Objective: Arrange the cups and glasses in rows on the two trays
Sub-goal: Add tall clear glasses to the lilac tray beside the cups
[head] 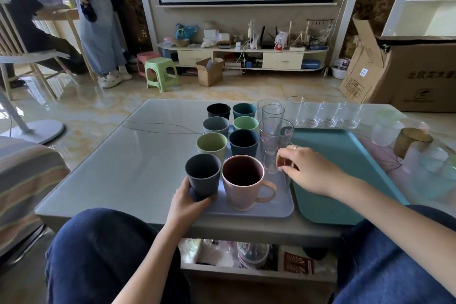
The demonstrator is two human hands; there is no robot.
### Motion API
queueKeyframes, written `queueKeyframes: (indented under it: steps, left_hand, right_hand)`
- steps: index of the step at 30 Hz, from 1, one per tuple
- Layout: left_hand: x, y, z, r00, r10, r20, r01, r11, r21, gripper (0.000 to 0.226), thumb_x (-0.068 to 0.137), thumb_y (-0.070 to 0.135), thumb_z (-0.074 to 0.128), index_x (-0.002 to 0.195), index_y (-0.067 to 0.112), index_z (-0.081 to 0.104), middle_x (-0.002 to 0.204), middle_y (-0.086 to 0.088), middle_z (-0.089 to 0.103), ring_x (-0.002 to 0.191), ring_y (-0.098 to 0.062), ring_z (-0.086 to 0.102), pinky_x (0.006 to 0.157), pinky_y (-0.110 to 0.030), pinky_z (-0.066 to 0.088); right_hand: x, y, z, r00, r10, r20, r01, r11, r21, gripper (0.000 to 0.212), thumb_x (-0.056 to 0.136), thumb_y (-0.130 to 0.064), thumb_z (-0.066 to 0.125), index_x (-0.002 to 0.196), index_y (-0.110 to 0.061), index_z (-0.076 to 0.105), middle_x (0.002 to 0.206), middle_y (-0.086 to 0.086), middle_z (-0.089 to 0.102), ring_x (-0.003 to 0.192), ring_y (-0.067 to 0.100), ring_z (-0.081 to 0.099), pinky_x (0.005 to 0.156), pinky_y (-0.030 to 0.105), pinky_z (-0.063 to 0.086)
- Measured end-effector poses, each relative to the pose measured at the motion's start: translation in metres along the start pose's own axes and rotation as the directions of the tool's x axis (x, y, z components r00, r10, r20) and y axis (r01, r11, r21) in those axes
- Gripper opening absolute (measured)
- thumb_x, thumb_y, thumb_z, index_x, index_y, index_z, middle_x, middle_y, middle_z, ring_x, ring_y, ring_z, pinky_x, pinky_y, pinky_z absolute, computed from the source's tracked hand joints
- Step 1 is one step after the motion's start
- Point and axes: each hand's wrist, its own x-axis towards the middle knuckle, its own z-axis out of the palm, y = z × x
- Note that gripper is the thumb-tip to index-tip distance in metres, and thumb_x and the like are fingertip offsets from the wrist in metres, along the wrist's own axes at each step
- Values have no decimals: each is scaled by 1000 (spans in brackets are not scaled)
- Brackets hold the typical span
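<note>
On the lavender tray [278, 210], the right hand [304, 170] pinches an upright tall glass [274, 145] at its base while the left hand [187, 201] grips the near grey cup [202, 173], teal tray [345, 170] lying empty rightward

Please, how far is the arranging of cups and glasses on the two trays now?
Done: the lavender tray holds two rows of cups plus tall glasses. In hand: the left hand grips the dark cup; the right hand touches a patterned glass. Left: the teal tray is bare; the clear glasses wait behind it.

Both hands [190, 201] [304, 170] forward, fingers curled
</note>
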Motion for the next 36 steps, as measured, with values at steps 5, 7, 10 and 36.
queueKeyframes:
  steps: [5, 7, 10, 36]
  left_hand:
    - [-2, 2, -1, 1000, -4, 6, 4, 1000, -5, 47, 69, 17, 80, 98, 37, 50, 89, 26, 56, 82, 8, 53, 62, -8, 39]
    - [-1, 2, -1, 1000, -1, 6, 1, 1000, -5, 47, 69, 18, 80, 95, 41, 48, 89, 26, 56, 82, 7, 53, 64, -10, 40]
    - [-1, 2, 0, 1000, -2, 3, 2, 1000, -4, 46, 68, 20, 80, 100, 35, 50, 89, 25, 57, 83, 7, 53, 64, -12, 40]
    - [0, -3, 1, 1000, -10, 25, 8, 998, 59, 53, 65, 14, 79, 104, 27, 46, 99, 5, 59, 90, -15, 54, 62, -14, 38]
  right_hand:
    - [3, 2, 3, 999, 20, 49, -22, 999, 31, 5, 91, -17, 55, 92, -13, 57, 93, 4, 57, 85, 23, 54, 79, 39, 47]
    - [3, 4, 1, 997, 27, 67, -29, 999, 20, 5, 91, -17, 55, 92, -13, 57, 93, 3, 57, 86, 23, 54, 80, 39, 48]
    - [0, 6, -1, 995, 36, 90, -37, 999, 11, 3, 91, -18, 54, 92, -15, 56, 92, 1, 55, 87, 22, 54, 82, 40, 48]
    - [-13, -38, 72, 833, -405, -377, 161, 829, -536, 32, 57, -23, 87, 84, -18, 72, 92, -3, 72, 67, 16, 64, 37, 21, 45]
